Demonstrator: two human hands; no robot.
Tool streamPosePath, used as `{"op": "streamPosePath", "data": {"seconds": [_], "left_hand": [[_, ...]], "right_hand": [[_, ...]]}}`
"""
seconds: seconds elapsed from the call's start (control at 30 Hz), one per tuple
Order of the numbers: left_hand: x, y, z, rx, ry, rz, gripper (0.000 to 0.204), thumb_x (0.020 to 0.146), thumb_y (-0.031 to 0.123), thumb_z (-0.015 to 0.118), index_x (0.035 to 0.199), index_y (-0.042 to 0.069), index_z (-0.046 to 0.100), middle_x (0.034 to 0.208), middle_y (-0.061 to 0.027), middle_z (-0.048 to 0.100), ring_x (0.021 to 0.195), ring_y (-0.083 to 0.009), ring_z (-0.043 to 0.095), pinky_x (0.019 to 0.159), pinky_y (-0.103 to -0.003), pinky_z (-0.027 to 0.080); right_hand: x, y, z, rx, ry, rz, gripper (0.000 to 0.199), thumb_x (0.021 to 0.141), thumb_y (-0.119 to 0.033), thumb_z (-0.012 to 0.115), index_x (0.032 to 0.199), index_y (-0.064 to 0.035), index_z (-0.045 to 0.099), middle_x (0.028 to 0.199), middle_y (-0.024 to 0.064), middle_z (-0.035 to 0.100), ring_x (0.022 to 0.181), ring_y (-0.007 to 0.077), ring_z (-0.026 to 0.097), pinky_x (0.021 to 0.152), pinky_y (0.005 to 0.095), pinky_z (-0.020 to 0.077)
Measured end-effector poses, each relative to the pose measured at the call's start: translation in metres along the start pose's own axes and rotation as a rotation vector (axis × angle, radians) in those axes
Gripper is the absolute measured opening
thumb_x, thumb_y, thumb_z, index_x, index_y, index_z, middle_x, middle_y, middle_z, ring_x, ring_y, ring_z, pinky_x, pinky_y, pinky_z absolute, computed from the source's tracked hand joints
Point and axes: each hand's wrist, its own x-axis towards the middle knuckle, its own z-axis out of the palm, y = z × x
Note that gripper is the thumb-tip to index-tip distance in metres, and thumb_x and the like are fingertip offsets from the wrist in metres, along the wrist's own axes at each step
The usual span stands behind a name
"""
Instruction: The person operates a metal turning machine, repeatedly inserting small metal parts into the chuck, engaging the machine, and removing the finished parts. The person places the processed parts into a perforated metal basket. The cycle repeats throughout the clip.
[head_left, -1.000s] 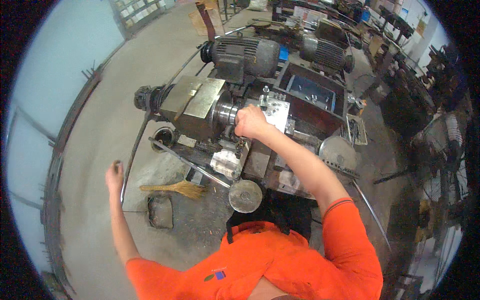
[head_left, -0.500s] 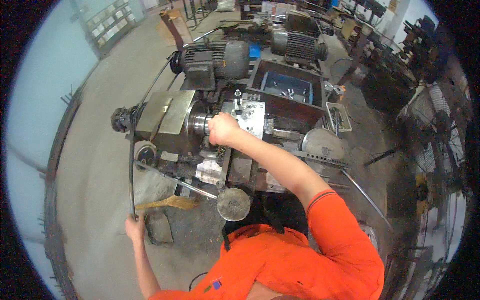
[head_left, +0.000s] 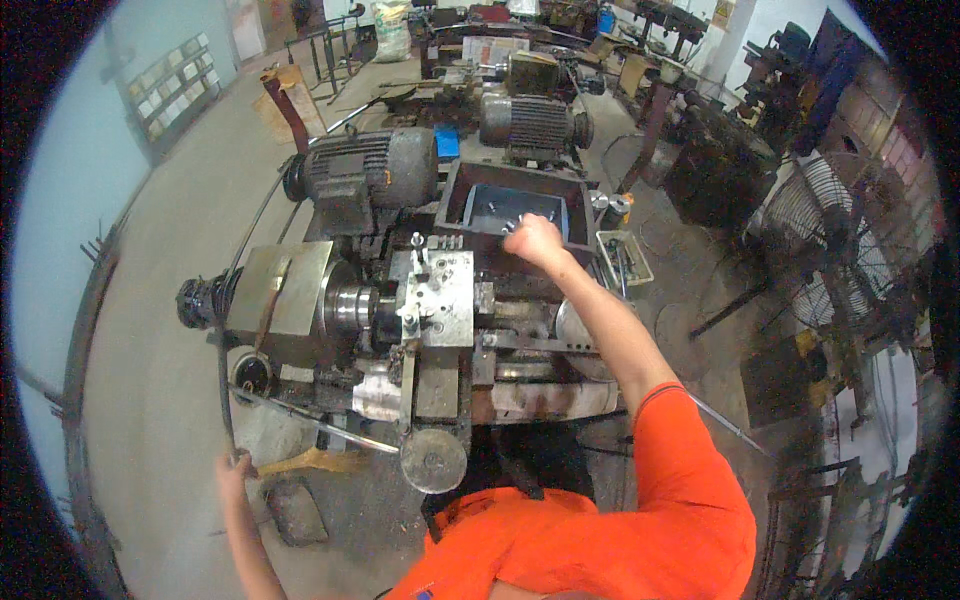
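My right hand (head_left: 535,240) reaches far forward with its fingers curled at the front rim of a dark metal box (head_left: 462,190) that holds small shiny parts; whether anything is in the fingers is hidden. My left hand (head_left: 234,470) is low at the left, closed around the bottom end of a long dark lever rod (head_left: 221,380) that rises toward the lathe's headstock. Between the hands stands a small lathe with a grey tool block (head_left: 445,295) beside the chuck (head_left: 350,305).
A round handwheel (head_left: 432,460) juts out at the lathe's near side, just ahead of my orange shirt. Two grey electric motors (head_left: 370,170) (head_left: 530,120) sit behind the lathe. A small parts tray (head_left: 625,258) lies right of the box, a standing fan (head_left: 815,215) farther right.
My right hand has left the tool block and moved back and right to the box rim. My left hand has dropped lower and now grips the rod's end.
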Motion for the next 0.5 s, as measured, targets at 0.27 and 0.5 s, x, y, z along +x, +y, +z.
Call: {"op": "streamPosePath", "data": {"seconds": [0.27, 0.5], "left_hand": [[0.009, -0.016, -0.009, 0.055, 0.051, 0.02, 0.028, 0.074, 0.005, 0.061, 0.099, -0.003, 0.051, 0.069, -0.0097, 0.056, 0.058, -0.0203, 0.057, 0.055, -0.033, 0.048], [0.0, -0.007, -0.005, -0.026, -0.017, 0.005, 0.028, 0.078, 0.011, 0.06, 0.101, -0.002, 0.051, 0.073, -0.0077, 0.055, 0.065, -0.0198, 0.057, 0.059, -0.033, 0.047]], "right_hand": [[0.061, 0.098, 0.03, 0.336, 0.161, 0.073, 0.043, 0.06, -0.026, 0.061, 0.098, -0.0069, 0.067, 0.091, 0.0162, 0.066, 0.09, 0.028, 0.064, 0.08, 0.0329, 0.0481], [0.022, 0.164, 0.02, 0.468, 0.125, -0.043, 0.037, 0.061, -0.019, 0.06, 0.095, -0.0068, 0.068, 0.087, 0.0162, 0.066, 0.082, 0.0273, 0.064, 0.075, 0.031, 0.0488]]}}
